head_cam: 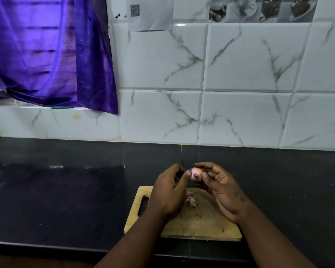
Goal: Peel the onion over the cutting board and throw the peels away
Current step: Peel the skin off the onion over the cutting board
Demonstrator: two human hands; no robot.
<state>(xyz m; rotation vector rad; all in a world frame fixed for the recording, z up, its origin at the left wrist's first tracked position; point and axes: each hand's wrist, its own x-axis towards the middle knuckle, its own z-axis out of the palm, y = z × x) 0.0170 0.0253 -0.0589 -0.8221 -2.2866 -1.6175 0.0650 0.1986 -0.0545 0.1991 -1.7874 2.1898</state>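
Note:
A small pale-pink onion [195, 173] is held up between both hands, above the far edge of the wooden cutting board [193, 223]. My left hand [169, 192] pinches its left side with thumb and fingertips. My right hand [220, 188] cups it from the right, its thumb on the onion's near face and its fingers curled over the top. The onion's brown root end faces the camera. A small heap of purple-white peels [190, 199] lies on the board below the hands.
The board has a handle slot [143, 206] at its left end and lies near the front edge of a black counter [66, 190]. A marbled tile wall [240, 93] rises behind. A purple cloth [50, 51] hangs at upper left.

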